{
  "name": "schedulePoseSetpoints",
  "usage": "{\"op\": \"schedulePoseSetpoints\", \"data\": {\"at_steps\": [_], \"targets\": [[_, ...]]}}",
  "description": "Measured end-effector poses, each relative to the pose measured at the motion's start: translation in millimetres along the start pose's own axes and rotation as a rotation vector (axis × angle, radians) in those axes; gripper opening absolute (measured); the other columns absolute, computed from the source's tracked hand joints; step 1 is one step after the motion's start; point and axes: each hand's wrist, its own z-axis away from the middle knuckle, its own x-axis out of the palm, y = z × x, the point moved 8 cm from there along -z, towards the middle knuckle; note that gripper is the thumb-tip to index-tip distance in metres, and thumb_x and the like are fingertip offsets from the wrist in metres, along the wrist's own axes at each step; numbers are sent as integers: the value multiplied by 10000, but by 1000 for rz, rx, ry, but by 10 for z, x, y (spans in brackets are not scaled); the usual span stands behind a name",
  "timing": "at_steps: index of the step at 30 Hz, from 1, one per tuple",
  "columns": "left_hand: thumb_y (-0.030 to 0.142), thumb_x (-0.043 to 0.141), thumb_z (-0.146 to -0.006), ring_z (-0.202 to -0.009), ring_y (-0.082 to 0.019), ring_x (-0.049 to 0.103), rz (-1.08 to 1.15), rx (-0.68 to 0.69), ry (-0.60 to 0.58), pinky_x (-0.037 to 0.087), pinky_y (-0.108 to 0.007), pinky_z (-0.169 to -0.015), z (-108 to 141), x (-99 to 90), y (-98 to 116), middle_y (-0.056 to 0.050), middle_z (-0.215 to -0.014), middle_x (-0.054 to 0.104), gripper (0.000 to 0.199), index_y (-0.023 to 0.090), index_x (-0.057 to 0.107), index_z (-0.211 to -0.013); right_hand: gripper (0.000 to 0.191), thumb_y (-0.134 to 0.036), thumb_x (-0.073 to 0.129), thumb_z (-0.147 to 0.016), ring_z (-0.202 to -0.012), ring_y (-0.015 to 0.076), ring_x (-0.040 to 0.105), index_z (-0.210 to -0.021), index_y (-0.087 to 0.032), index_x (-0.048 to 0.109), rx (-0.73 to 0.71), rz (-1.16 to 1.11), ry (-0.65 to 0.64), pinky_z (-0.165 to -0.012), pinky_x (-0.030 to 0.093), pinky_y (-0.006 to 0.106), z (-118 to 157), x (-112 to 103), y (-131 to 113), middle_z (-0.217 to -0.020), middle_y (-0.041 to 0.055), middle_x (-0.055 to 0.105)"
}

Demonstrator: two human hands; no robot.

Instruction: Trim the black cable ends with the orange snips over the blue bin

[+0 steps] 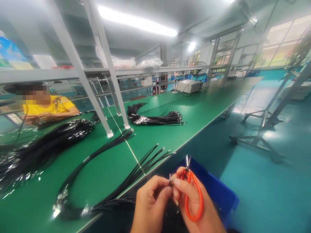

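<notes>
Low in the head view, my left hand (pixel 150 202) pinches a small tip that looks like the end of a black cable. The fingers of my right hand (pixel 187 191) meet it at the same spot and also pinch there. Red-handled scissors (pixel 201 204) are held in my right hand, their short blades pointing up and slightly apart. Fingers hide most of the cable end. Left of my hands, a curved bundle of black cables (pixel 79 170) lies on the green table (pixel 97 184), some pale-tipped ends fanned over its edge.
A blue bin (pixel 222 194) stands below my right hand. Another cable bundle (pixel 155 119) lies farther back, and a large black coil (pixel 65 132) at left. Grey shelf posts (pixel 107 119) rise from the table. Across it sits a person in yellow (pixel 55 105). A wheeled stand (pixel 257 139) is on the right.
</notes>
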Motion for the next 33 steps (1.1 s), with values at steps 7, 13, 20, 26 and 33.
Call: {"op": "schedulePoseSetpoints", "data": {"at_steps": [7,13,20,26,33], "targets": [[326,703,-726,-480,-78,444,165,-113,-21,365,-169,-458,-26,-9,-135,16,-587,595,190,145,655,-693,223,-220,758,-663,-578,99,498,-821,-212,601,-79,188,2,-545,423,190,-25,64,-92,-684,-35,613],[402,723,-699,-448,-74,422,206,-166,-13,345,-172,-424,-24,-41,-208,23,-550,545,272,141,646,-699,126,-212,710,-687,-525,116,513,-765,-224,612,-314,378,128,-462,401,205,30,-81,-202,-642,-37,600],[393,760,-628,-416,-56,380,231,-203,16,306,-166,-403,-34,8,-128,38,-512,517,295,136,615,-630,163,-137,648,-745,-561,145,602,-833,-274,633,-742,887,-46,-518,477,229,107,98,-412,-698,-27,660],[345,741,-634,-435,-62,400,231,-217,17,313,-167,-418,-26,34,-90,35,-509,530,250,131,611,-632,278,-27,578,-733,-537,160,596,-865,-272,591,-1129,1163,-70,-535,482,259,319,327,-503,-648,-18,637],[264,692,-712,-438,-51,438,209,-163,157,356,-161,-446,-44,-149,-100,40,-572,572,142,149,618,-675,228,-81,592,-701,-497,163,571,-807,-274,651,-937,1007,-4,-497,456,263,299,146,-470,-618,-8,639]]}}
